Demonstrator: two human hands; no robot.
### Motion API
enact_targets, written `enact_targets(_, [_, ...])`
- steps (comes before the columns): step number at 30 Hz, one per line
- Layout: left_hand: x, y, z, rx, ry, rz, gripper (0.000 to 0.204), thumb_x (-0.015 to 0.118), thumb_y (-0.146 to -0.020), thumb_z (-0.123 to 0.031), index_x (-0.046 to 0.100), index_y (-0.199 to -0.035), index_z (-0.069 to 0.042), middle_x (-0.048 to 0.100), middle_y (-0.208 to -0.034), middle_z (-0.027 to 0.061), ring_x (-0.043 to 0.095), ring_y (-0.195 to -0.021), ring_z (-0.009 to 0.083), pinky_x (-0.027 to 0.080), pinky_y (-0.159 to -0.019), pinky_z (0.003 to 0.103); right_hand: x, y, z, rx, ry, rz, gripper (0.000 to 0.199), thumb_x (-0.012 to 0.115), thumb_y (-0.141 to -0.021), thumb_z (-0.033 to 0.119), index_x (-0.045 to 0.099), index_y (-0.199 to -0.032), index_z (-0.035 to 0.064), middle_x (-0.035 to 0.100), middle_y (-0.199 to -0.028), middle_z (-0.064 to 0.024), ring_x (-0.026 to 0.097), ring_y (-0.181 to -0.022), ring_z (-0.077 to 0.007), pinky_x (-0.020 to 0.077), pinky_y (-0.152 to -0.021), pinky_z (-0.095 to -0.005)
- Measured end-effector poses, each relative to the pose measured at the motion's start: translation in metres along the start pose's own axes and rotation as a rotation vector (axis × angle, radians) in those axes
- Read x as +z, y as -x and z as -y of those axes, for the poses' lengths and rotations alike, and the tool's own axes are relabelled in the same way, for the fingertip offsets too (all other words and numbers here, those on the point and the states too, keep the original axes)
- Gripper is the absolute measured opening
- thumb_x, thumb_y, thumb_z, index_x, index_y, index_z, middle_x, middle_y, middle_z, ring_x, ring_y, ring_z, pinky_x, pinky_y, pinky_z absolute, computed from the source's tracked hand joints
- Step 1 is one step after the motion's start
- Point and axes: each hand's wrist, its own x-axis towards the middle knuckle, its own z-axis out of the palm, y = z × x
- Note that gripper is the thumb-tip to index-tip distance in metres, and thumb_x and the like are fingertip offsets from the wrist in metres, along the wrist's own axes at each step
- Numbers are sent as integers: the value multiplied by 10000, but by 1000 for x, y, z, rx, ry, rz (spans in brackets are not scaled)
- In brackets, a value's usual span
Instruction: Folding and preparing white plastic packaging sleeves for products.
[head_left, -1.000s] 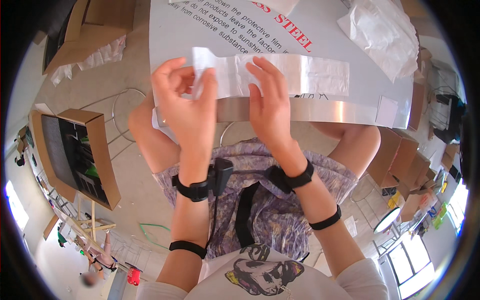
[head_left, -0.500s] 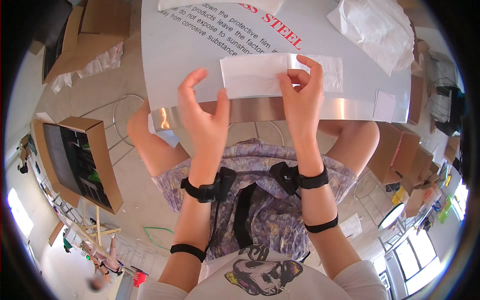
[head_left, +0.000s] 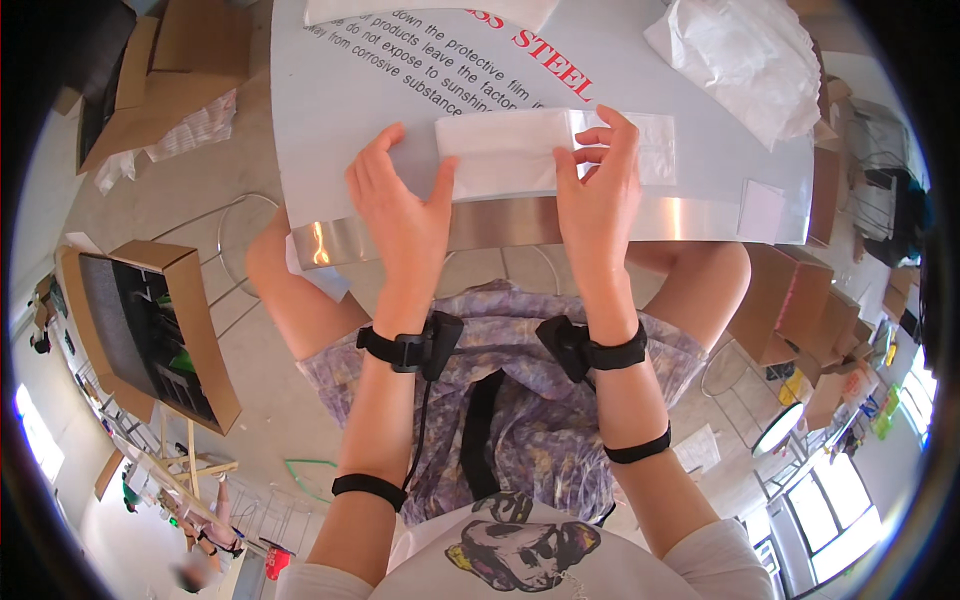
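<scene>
Your left grip [head_left: 405, 215] stood apart, thumb and fingers spread wide, with the thumb tip over the left end of the white packet [head_left: 500, 155]. Your right grip [head_left: 597, 205] was bent over the packet's other end, thumb on the white part and fingers curled above the shiny strip [head_left: 655, 145] that ran out past it to the right. Whether those right fingertips were pinching anything, you could not tell from above.

The white packet lay flat on the worktop [head_left: 340, 170], between your two grips and just ahead of them, its near side beside the metal edge [head_left: 500, 225]. The crumpled bag [head_left: 735, 65] lay beyond your right grip and off to its right; the small pale card [head_left: 762, 210] lay to the right of that grip, well apart from it.

Such thin, limp stuff probably called for a light touch: your left thumb would have served best pressing that end flat, with your right fingertips working close to where white met shiny. Pulling from one side alone could have skewed or creased it, and even pressure from both grips seemed the safer way.
</scene>
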Motion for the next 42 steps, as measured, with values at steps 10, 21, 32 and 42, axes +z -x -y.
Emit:
enact_targets(10, [-1,-2,-1,-11,-24,7,557,803,-781,-176,523,-1234,-12,586,-1177,141,496,-1110,344,396,-969,458,1,-1,-2,-36,55,0,510,657,-835,-29,446,-1295,33,544,-1068,-124,622,-787,-237,520,-693,-387])
enact_targets(21, [-18,-2,-43,-196,741,55,339,587,-984,-130,516,-1287,6,569,-1309,120,540,-1210,247,452,-994,391,8,6,15,8,-863,117,374,585,-987,123,469,-1315,-14,496,-1367,-176,541,-1213,-284,471,-971,-419])
enact_targets(32, [23,-4,-27,-650,1580,74,456,487,-1016,-119,387,-1420,67,429,-1474,196,418,-1384,280,343,-1162,390,32,-1,-8,381,-1455,234,579,334,-1085,360,298,-1452,-87,350,-1516,-246,337,-1437,-311,321,-1194,-412])
enact_targets(42, [5,5,-25,-34,343,-15,536,532,-978,-148,373,-1458,31,379,-1533,187,335,-1445,321,267,-1176,485,32,0,-9,384,-1487,202,558,364,-1085,322,303,-1442,-102,358,-1507,-253,356,-1424,-322,326,-1188,-415])
